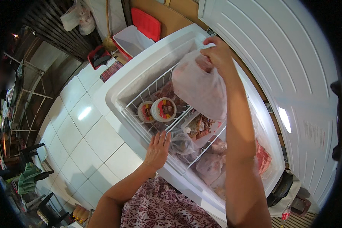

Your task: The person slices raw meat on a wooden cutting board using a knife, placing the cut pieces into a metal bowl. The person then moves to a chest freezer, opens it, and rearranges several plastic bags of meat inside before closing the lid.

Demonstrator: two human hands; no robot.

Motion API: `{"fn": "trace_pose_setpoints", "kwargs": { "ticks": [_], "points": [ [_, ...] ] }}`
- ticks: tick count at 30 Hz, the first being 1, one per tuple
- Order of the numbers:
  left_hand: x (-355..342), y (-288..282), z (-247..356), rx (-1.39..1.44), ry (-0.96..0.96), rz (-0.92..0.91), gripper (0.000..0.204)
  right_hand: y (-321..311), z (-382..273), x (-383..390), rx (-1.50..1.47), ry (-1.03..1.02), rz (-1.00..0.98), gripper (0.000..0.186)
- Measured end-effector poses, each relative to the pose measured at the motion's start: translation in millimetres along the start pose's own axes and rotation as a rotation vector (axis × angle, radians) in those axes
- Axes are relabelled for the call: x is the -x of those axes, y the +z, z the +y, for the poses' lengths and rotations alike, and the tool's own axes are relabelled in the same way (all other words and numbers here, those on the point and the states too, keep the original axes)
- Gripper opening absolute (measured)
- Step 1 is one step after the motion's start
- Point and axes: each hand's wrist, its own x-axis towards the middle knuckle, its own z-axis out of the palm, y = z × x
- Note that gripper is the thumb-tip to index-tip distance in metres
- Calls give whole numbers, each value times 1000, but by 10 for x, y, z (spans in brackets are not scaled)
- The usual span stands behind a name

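My right hand (219,57) grips the gathered top of a whitish plastic bag (199,85) that looks full of meat, holding it over the far side of an open chest freezer (119,89). My left hand (157,151) has its fingers stretched out at the freezer's near rim, beside a clear plastic bag (181,142). Inside a white wire basket (148,88) stand two round tubs (165,109) with red and yellow lids. Right of them a white tray (198,127) carries brownish food pieces. Bagged meat (211,164) lies lower in the freezer, and a red slab of meat (263,157) is partly behind my right forearm.
The raised freezer lid (281,57) stands along the right. A white cooler box (131,41) with a red lid sits behind the freezer. Tiled floor (89,133) extends to the left, with dark chairs (34,161) beyond. A bottle (286,212) stands at lower right.
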Motion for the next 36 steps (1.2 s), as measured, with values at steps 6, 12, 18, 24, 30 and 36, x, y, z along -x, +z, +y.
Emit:
{"fn": "trace_pose_setpoints", "kwargs": {
  "ticks": [6,12,18,24,30,36],
  "points": [
    [-3,-18,-14,33,-1,17,60,579,387,-247,75,-117,0,22],
    [-5,4,-26,24,2,57,60,1161,599,-300,327,-273,-81,21],
    [12,92,-33,8,-48,61,55,1295,605,-160,585,-578,-69,30],
    [5,99,5,-28,-43,59,53,969,463,1049,317,-746,238,30],
    [14,167,-15,-89,-16,102,47,422,1213,3251,240,-595,-18,29],
    [37,228,-85,-83,73,196,45,-627,2787,5005,466,-184,-172,26]
  ]
}}
